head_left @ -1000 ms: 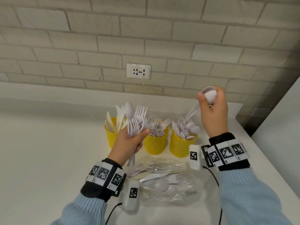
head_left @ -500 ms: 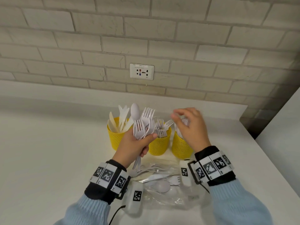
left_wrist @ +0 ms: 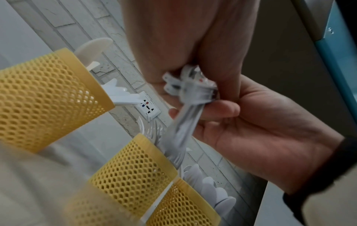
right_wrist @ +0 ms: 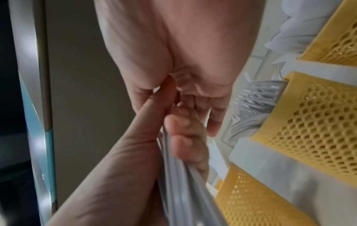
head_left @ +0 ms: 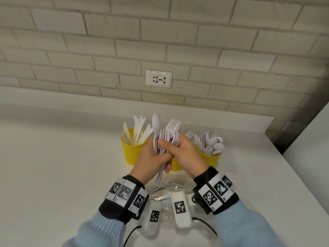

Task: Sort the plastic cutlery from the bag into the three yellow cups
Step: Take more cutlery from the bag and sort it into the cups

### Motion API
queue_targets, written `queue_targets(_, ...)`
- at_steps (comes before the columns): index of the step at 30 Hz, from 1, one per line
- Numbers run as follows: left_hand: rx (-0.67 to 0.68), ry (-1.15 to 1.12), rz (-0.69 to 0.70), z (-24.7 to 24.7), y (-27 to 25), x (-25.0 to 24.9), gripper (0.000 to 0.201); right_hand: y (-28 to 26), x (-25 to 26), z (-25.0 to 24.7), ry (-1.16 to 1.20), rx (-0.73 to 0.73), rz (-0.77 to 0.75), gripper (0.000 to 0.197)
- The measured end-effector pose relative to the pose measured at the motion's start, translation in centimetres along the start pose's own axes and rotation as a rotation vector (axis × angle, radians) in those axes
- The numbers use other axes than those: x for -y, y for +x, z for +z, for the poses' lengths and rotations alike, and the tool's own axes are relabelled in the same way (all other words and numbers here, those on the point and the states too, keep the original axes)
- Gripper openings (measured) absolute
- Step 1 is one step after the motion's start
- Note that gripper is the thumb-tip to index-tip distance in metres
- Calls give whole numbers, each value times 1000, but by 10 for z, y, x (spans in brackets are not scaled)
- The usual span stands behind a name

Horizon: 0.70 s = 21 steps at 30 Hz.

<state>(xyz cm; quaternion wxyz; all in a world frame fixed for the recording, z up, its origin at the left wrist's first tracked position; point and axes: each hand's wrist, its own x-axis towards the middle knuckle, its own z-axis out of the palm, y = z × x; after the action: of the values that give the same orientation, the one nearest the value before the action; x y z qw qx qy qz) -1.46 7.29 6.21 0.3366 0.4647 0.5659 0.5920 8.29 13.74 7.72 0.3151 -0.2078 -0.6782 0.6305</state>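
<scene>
Right hand (head_left: 185, 154) now on cutlery bundle (head_left: 167, 134)

I see three cups in a row on the tabletop (head_left: 53, 166), close to the wall: the left cup (head_left: 130, 152) has knives standing in it, the middle cup (head_left: 175, 164) sits mostly hidden behind my hands, and the right cup (head_left: 211, 157) holds spoons. My left hand (head_left: 151, 160) and right hand (head_left: 185, 154) meet in front of the middle cup, around a bundle of forks (head_left: 169, 134) with one spoon (head_left: 156, 124) at its left. The bag (head_left: 165, 193) lies nearest me, between my wrists. A wall socket (head_left: 159, 78) sits on the wall above the cups.
</scene>
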Motion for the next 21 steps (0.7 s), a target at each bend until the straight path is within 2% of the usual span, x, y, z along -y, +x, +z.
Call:
queue_targets(3,46,-9,30,-1,-1,2,6,-1,2,1,78,-82,4,28)
queue_targets(7,120,-28,47,-5,-1,4,17,0,14,-7,154,-180,-62,14)
queue_targets(9,120,-62,3,-8,-1,6,24,6,24,-17,237,-269,-99,4)
queue_targets(12,86,-38,-38,-14,0,12,26,19,44,-36,337,-376,-227,6)
queue_targets(15,32,2,-35,-20,1,15,26,31,57,-49,147,-464,-388,10)
queue_targets(17,-15,-20,-35,-24,2,15,22,40,50,-52,2,-515,-413,13)
queue_targets(19,-46,-60,-25,-28,1,12,33,48,29,-51,-118,-526,-322,21)
queue_targets(21,-63,-73,-4,-32,3,10,43,51,1,-47,-254,-489,-164,36)
